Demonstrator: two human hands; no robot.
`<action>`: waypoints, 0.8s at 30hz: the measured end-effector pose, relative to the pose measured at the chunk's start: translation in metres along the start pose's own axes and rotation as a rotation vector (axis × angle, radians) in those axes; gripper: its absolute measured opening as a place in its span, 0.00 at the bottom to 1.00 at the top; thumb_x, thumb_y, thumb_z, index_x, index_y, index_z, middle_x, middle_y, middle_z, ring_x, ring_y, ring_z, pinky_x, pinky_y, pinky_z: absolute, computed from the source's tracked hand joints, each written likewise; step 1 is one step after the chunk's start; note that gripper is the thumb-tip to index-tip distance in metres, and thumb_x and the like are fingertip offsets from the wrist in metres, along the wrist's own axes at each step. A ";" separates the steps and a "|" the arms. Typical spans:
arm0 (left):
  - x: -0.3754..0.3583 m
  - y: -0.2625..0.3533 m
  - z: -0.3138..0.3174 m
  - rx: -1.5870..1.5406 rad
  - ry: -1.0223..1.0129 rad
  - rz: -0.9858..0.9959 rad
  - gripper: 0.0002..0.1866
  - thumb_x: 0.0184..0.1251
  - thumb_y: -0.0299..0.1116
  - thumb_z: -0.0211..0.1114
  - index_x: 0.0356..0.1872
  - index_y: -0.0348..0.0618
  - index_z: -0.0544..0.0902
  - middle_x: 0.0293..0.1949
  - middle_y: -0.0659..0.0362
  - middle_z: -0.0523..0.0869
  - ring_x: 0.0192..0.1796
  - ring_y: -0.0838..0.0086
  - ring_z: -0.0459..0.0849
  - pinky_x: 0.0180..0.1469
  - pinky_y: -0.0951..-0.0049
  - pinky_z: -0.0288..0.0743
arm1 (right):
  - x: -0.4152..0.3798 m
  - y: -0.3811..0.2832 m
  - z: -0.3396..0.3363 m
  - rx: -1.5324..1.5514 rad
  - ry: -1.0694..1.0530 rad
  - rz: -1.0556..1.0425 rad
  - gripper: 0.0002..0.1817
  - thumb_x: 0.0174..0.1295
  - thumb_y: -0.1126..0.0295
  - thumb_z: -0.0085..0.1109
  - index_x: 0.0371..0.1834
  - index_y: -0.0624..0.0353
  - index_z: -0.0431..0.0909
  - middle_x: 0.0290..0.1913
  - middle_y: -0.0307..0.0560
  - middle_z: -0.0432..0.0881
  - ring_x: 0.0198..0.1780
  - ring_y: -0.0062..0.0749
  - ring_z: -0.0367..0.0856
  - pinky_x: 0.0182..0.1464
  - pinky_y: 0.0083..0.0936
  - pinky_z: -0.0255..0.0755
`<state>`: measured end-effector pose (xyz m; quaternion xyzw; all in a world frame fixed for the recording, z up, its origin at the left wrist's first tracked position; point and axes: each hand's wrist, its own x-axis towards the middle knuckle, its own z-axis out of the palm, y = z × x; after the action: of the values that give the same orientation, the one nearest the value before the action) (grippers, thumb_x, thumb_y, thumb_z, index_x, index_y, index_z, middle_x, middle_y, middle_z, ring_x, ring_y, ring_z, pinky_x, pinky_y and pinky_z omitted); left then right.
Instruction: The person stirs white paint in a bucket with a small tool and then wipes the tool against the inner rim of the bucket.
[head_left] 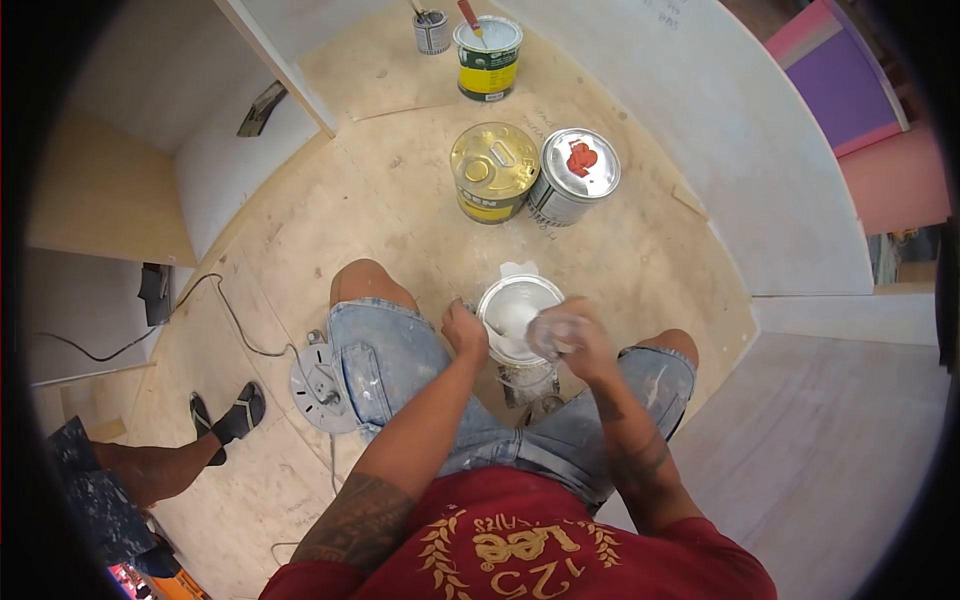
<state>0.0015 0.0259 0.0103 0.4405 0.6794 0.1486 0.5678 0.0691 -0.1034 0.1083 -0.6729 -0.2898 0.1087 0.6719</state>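
Left hand point(466, 330): fingers curled, resting against the left rim of the open paint can point(517, 318); grip on the rim cannot be confirmed. Right hand point(568, 335): closed on a crumpled whitish wad point(553, 330), pressed at the can's right rim. The hands sit on opp. sides of the can, apart.

Open paint can: stands on the plywood floor point(400, 200) between the person's knees, white interior visible.

Ref. = open paint can.
- Beyond it, near: gold-lidded can point(494, 168) and silver-lidded can point(574, 172) w/ red mark, touching side by side.
- Further beyond: open yellow-green can point(488, 58) w/ red-handled tool inside; small grey tin point(432, 30) just left of that.
- Left of it: round metal disc point(318, 385) w/ cable point(235, 325), beside the thigh.
- Far left: another person's foot in a sandal point(228, 420).
- Right: curved white panel point(740, 150).
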 end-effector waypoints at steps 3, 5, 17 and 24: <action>0.004 -0.007 0.004 -0.039 -0.007 0.030 0.29 0.70 0.45 0.49 0.57 0.26 0.78 0.59 0.36 0.79 0.62 0.46 0.76 0.65 0.60 0.65 | 0.043 -0.088 -0.017 0.484 -0.435 0.191 0.28 0.65 0.52 0.46 0.14 0.64 0.68 0.15 0.44 0.69 0.18 0.31 0.66 0.25 0.25 0.62; 0.002 -0.005 0.006 -0.029 0.010 0.016 0.29 0.70 0.45 0.49 0.57 0.25 0.78 0.58 0.35 0.79 0.62 0.46 0.76 0.65 0.59 0.65 | 0.035 -0.056 -0.010 0.505 -0.326 0.074 0.27 0.65 0.53 0.46 0.15 0.64 0.69 0.15 0.44 0.69 0.19 0.30 0.68 0.25 0.24 0.63; 0.003 -0.005 0.005 0.012 0.009 0.037 0.29 0.70 0.46 0.50 0.56 0.26 0.79 0.58 0.34 0.79 0.60 0.44 0.77 0.65 0.58 0.66 | 0.056 -0.085 -0.020 0.469 -0.548 0.207 0.24 0.61 0.56 0.47 0.14 0.64 0.69 0.16 0.45 0.69 0.21 0.27 0.68 0.25 0.27 0.63; 0.006 -0.005 0.002 -0.030 -0.035 -0.010 0.29 0.70 0.46 0.50 0.56 0.27 0.78 0.57 0.34 0.79 0.60 0.44 0.77 0.65 0.58 0.66 | 0.021 0.011 0.015 -0.114 -0.011 -0.196 0.24 0.60 0.56 0.48 0.14 0.65 0.68 0.16 0.44 0.69 0.22 0.29 0.66 0.24 0.26 0.60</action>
<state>0.0014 0.0275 0.0022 0.4313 0.6691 0.1481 0.5868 0.0810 -0.0791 0.1018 -0.6780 -0.3636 0.0296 0.6381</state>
